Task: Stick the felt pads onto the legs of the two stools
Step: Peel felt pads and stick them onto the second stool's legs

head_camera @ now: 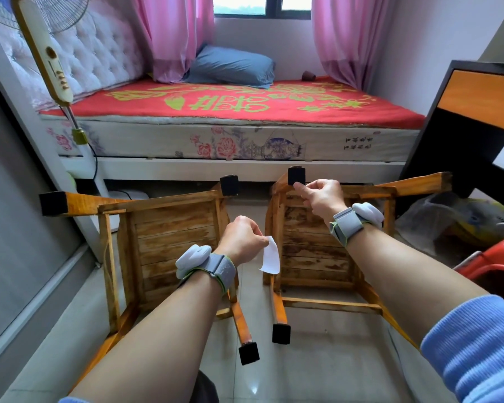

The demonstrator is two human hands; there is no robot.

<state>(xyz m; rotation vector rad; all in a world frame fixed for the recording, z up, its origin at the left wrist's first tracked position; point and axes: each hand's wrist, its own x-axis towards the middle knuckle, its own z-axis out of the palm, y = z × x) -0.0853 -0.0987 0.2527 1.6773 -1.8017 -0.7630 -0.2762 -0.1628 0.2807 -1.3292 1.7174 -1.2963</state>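
Felt pad at right hand fingertips

Black felt pads cap orange-brown wooden stools; white paper slip, red bedspread with yellow-green motifs.

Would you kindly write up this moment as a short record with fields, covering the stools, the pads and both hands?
stools: two wooden stools, left stool and right stool, upturned on the tiled floor, legs up
pads visible: five black pads on leg ends
bare leg end: right stool's far right leg
left hand: pinching a white backing paper
right hand: fingertips at the pad on the right stool's far left leg
backdrop: bed
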